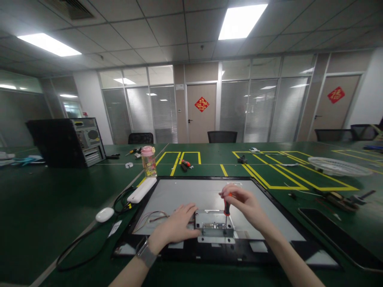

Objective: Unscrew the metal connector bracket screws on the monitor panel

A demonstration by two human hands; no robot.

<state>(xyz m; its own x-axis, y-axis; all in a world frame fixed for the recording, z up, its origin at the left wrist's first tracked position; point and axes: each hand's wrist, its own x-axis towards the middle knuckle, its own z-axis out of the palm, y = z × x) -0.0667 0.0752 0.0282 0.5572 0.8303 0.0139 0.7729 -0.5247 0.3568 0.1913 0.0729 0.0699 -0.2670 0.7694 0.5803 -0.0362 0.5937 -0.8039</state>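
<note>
A flat monitor panel (179, 195) lies face down on the green table, its grey metal back up inside a black frame. Near its front edge sits a small metal board cover (214, 225). My right hand (242, 203) is closed round a red-and-black screwdriver (226, 207), held upright with its tip on the cover. Beside the cover's left edge my left hand (178, 225) rests flat on the panel, fingers stretched out and touching it. Thin coloured wires (151, 217) run across the panel to the left of that hand.
A white bar (142, 190), a white oval object (104, 214) and a black cable (80, 243) lie left of the panel. Behind stand a pink-capped bottle (149, 160), a computer case (70, 141) and loose tools (184, 163). A black bezel (338, 235) lies at right.
</note>
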